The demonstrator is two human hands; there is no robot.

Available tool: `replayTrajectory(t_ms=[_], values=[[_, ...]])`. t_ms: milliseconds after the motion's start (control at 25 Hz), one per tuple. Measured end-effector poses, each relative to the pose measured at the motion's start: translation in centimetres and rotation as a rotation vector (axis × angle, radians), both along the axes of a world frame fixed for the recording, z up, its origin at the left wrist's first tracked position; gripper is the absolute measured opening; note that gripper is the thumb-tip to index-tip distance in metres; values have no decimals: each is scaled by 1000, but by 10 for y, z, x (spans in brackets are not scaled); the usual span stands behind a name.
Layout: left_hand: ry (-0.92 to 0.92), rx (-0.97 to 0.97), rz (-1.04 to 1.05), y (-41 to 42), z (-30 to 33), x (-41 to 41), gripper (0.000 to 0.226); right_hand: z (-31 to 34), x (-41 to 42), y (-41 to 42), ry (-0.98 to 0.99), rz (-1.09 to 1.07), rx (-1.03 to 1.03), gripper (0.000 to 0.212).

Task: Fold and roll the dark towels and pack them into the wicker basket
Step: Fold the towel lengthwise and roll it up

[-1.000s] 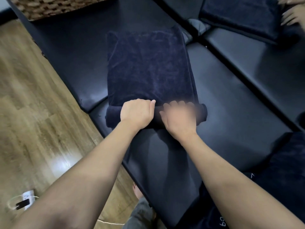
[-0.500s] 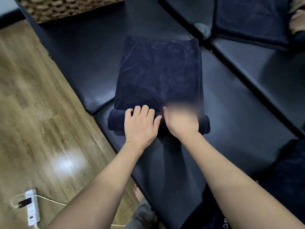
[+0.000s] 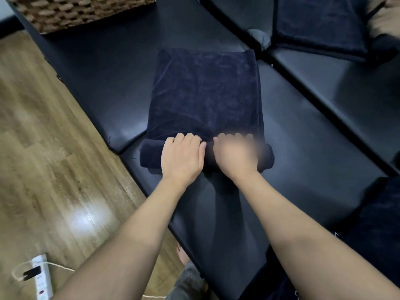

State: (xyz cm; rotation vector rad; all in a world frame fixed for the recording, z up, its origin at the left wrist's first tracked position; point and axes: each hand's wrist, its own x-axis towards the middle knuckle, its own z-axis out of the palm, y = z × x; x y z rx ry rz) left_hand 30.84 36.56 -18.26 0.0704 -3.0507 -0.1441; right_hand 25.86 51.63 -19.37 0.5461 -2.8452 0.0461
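Note:
A folded dark navy towel (image 3: 205,92) lies flat on the black padded bench (image 3: 313,152), its near end rolled into a thick tube. My left hand (image 3: 183,155) grips the roll left of centre, fingers curled over its top. My right hand (image 3: 234,153), partly blurred, grips the roll just beside it, fingers curled over the far side. The roll sticks out past both hands. The wicker basket (image 3: 82,11) stands at the far left end of the bench, only its lower wall in view.
Another dark towel (image 3: 320,24) lies on the far bench at top right, with another person's hand (image 3: 383,16) on it. More dark cloth (image 3: 372,230) sits at the right edge. Wooden floor (image 3: 43,169) lies to the left, with a white power strip (image 3: 41,278).
My left fingers, stretched flat over the roll half a second ago, have curled back round it. The roll has grown a little thicker and the flat part shorter.

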Motion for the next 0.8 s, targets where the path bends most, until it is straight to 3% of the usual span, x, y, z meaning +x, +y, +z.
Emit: replayTrajectory(t_ms=[240,360,480,680,800], values=[[24,-4,67,2,-4,-5,44,-2,11,2,-4,-16,-46,38],[-190,-64,-7,-1,11,-32,51,-11,37,13,34,4,-64,35],[-347,1,-2,-2,21,-52,56,-14,37,9,28,-27,-31,39],[-352,44,30,0,19,-27,56,0,9,6,15,54,17,49],[-217,-5,-8,2,14,0,46,1,19,4,-41,40,34,51]])
